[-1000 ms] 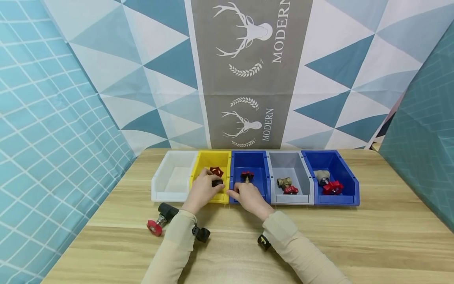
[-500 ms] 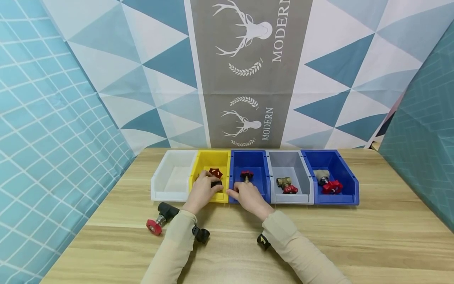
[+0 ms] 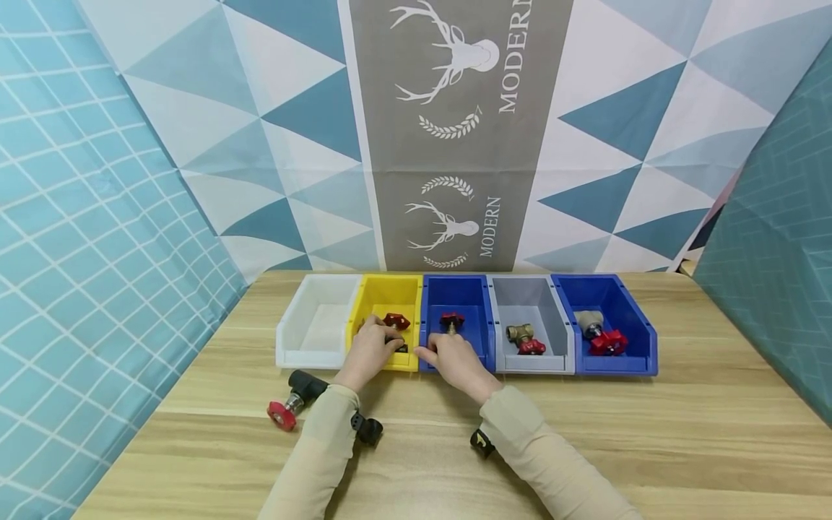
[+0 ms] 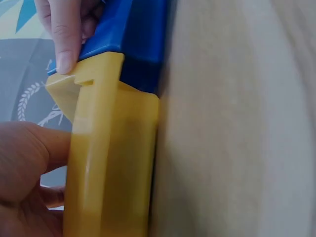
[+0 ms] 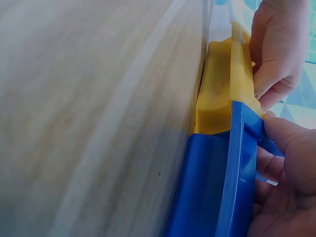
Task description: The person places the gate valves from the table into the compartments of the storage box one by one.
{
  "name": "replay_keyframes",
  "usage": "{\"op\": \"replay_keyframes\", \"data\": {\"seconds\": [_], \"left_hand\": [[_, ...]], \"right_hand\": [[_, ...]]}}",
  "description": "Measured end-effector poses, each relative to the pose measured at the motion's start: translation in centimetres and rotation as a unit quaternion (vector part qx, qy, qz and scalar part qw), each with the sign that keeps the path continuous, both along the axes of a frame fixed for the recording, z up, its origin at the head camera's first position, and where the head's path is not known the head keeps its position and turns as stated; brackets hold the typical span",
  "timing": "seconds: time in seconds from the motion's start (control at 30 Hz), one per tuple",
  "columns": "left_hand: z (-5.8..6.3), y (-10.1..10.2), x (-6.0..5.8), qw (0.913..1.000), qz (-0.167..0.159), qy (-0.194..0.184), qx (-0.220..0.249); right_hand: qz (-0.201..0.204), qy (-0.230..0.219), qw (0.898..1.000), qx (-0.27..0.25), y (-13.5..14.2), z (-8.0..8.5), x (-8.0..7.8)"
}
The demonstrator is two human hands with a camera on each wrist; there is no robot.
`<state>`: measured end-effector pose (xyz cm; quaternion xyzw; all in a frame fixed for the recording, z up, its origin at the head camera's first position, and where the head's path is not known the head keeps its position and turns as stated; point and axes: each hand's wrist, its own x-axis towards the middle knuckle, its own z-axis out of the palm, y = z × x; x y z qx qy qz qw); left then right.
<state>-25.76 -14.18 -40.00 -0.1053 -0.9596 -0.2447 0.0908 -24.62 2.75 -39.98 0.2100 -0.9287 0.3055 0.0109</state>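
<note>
My left hand [image 3: 367, 352] reaches over the front of the yellow bin [image 3: 388, 289] and holds a valve with a red handwheel [image 3: 396, 321]; the fingers hide most of its dark body. In the left wrist view the valve is hidden behind the bin's front wall [image 4: 113, 148]. My right hand [image 3: 458, 363] grips the front corner of the middle blue bin [image 5: 242, 168], thumb at the rim where it meets the yellow bin, other fingers inside. Behind that hand a valve with a red handwheel [image 3: 452, 320] stands in the blue bin.
A white bin [image 3: 325, 318] adjoins on the left. To the right, a grey bin [image 3: 523, 296] holds a brass valve [image 3: 521, 334], and another blue bin [image 3: 588, 289] holds a red-wheeled valve [image 3: 607, 342]. A black-bodied valve [image 3: 305, 386] lies on the wooden table [image 3: 422, 469] by the left forearm.
In the yellow bin the valve has turned under my left hand: its handwheel now lies flatter and its dark end sits lower. My right hand has stayed put.
</note>
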Motion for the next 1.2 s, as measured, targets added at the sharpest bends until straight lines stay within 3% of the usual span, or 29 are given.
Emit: {"op": "replay_keyframes", "data": {"seconds": [0.3,0.53,0.77,0.93,1.2], "left_hand": [[0.1,0.0,0.0,1.0,-0.001,0.003,-0.004],[0.6,0.0,0.4,0.9991,0.002,-0.035,-0.025],[1.2,0.0,1.3,0.9968,-0.012,-0.04,-0.069],[1.7,0.1,1.8,0.993,-0.04,-0.042,-0.103],[2.3,-0.2,3.1,0.9867,-0.053,-0.08,-0.131]], "right_hand": [[0.0,-0.001,1.0,-0.001,0.0,0.0,0.0],[-0.002,-0.002,1.0,0.001,-0.1,-0.1,-0.1],[0.001,-0.002,1.0,0.001,-0.2,-0.1,0.0],[-0.002,-0.001,1.0,0.004,-0.2,-0.2,0.0],[-0.003,-0.002,1.0,0.004,-0.1,-0.1,-0.1]]}}
